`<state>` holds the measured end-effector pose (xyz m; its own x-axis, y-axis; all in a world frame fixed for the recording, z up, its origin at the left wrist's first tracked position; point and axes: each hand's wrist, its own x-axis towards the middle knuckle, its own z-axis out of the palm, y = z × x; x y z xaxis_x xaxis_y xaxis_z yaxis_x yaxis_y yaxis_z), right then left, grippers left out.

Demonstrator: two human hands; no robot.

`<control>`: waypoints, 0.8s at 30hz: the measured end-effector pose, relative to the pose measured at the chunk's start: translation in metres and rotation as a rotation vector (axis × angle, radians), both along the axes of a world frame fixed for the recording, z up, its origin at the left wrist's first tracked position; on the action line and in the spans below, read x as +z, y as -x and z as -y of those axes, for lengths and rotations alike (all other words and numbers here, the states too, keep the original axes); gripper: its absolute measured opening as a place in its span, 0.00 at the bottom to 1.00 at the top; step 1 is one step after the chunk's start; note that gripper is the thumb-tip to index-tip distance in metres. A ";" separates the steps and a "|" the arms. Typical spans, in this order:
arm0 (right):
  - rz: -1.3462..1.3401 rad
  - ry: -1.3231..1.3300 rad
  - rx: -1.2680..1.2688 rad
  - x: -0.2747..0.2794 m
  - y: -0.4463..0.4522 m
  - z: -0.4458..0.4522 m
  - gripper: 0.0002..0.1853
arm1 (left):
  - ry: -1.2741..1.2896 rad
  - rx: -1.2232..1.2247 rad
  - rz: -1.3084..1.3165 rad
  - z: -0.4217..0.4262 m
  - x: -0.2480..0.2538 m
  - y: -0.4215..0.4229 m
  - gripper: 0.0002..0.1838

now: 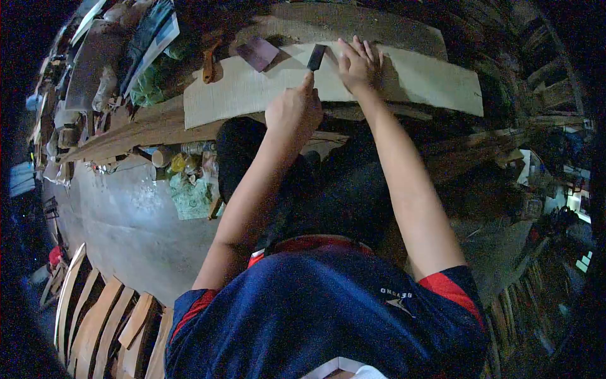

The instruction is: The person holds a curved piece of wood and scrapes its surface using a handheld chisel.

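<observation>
A long pale wooden board (252,88) lies crosswise in front of me. My left hand (293,112) is closed round the handle of a putty knife (317,57), its index finger stretched out toward the dark flat blade. The blade rests on or just above the board; I cannot tell which. My right hand (361,67) lies on the board to the right of the blade, fingers spread, holding nothing. Left of the blade, a purplish-brown sheet of sandpaper (257,54) sits at the board's far edge. Near the board's left end is an orange-handled tool (209,65).
A darker wooden plank (353,22) lies beyond the board. Plastic bags and bundles (95,60) are heaped at the far left. Curved wooden slats (101,316) stand at the lower left. A greenish sheet (191,196) lies on the concrete floor (126,215).
</observation>
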<state>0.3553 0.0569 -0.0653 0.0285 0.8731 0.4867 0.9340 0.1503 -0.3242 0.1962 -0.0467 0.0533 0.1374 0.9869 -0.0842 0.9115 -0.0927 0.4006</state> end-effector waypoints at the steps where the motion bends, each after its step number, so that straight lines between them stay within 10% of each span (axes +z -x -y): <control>1: -0.015 0.026 -0.003 0.001 0.001 0.001 0.19 | 0.002 0.001 0.000 0.000 -0.003 -0.001 0.20; 24: -0.006 -0.020 -0.016 -0.006 0.001 -0.005 0.18 | 0.070 -0.032 -0.051 -0.004 0.002 -0.003 0.20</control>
<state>0.3545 0.0622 -0.0714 0.0456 0.8623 0.5043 0.9345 0.1415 -0.3265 0.1996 -0.0431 0.0553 0.1622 0.9737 -0.1603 0.9281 -0.0953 0.3599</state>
